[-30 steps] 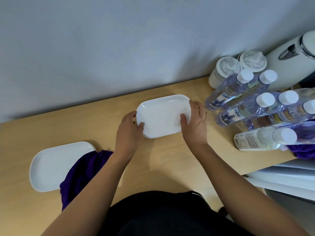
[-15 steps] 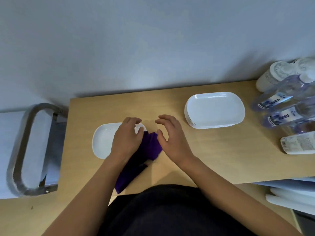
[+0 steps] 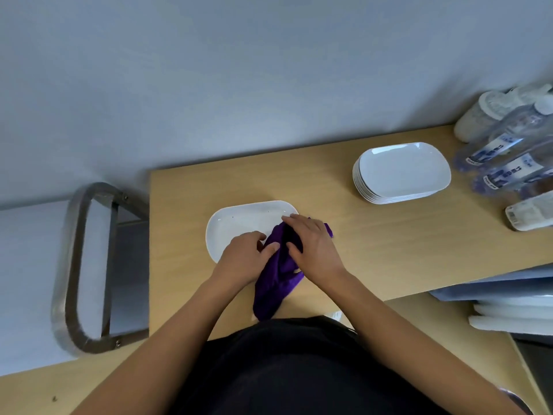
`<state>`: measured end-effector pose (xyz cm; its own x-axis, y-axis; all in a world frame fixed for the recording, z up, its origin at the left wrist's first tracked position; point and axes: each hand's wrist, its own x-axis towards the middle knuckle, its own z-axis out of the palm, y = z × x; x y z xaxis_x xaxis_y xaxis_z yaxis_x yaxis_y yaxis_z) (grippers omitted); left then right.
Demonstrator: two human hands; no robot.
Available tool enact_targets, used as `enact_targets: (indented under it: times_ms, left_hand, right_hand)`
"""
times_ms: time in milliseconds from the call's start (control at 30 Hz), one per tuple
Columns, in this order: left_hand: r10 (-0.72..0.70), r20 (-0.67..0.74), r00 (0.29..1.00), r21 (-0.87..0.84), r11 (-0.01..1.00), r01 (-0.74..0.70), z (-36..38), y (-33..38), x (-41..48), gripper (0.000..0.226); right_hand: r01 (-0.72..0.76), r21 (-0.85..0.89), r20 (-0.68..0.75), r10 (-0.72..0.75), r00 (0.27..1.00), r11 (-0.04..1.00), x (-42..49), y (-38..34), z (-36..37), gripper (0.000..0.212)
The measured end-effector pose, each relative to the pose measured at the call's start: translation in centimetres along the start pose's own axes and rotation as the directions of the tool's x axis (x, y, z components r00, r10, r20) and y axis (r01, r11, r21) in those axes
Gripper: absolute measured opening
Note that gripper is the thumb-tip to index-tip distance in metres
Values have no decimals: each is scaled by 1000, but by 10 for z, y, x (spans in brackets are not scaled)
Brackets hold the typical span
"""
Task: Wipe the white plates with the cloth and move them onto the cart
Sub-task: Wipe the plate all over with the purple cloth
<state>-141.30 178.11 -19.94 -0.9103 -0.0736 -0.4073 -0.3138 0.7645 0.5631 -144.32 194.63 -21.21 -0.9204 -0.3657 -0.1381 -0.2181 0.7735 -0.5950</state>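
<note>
A single white plate [image 3: 239, 226] lies on the wooden table [image 3: 389, 250] just ahead of me. A purple cloth [image 3: 276, 283] drapes from the plate's right end down to the table's front edge. My left hand [image 3: 244, 259] rests over the plate's near edge, its thumb against the cloth. My right hand [image 3: 311, 247] grips the cloth's upper part, fingers curled over it at the plate's right end. A stack of several white plates [image 3: 401, 172] stands further right on the table.
The cart [image 3: 74, 265] with a metal handle frame and grey top stands left of the table. Water bottles [image 3: 508, 166] and white jars [image 3: 484, 115] crowd the table's right end. A grey wall runs behind. Pale stacked items [image 3: 514, 313] lie lower right.
Both hands left the plate stack and came to the cloth and single plate. My right hand went from hovering beside the cloth to gripping it; the view panned left.
</note>
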Motion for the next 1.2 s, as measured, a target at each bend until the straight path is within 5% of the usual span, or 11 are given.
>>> enact_targets:
  times_ms: [233, 367, 567, 700, 833, 933, 1100, 1200]
  left_hand:
    - [185, 39, 982, -96, 979, -180, -13, -10, -4, 13]
    - [266, 88, 960, -251, 939, -237, -18, -3, -10, 10]
    - [407, 181, 895, -527, 808, -261, -29, 33, -23, 12]
    - [384, 41, 922, -612, 739, -280, -38, 48, -19, 13]
    - [249, -139, 958, -551, 785, -284, -40, 36, -4, 19]
    - [211, -108, 971, -575, 784, -234, -40, 32, -3, 29]
    - [119, -121, 986, -628, 760, -169, -47, 12, 2, 27]
    - [104, -119, 987, -543, 826, -152, -51, -7, 5, 30]
  right_hand:
    - [-171, -40, -188, 160, 969, 985, -7, -7, 5, 24]
    - [-70, 130, -287, 105, 952, 989, -16, -17, -9, 9]
    - [-91, 331, -389, 223, 894, 939, -27, -40, -51, 4]
    - [-53, 253, -524, 183, 832, 966, -26, -38, -66, 7]
    - [-24, 150, -360, 77, 930, 988, -22, -33, -62, 14]
    - [54, 323, -173, 3, 985, 945, -20, -37, -51, 27]
    - [-85, 597, -54, 146, 988, 798, -13, -46, -26, 10]
    - [-56, 526, -34, 87, 996, 848, -7, -47, -4, 10]
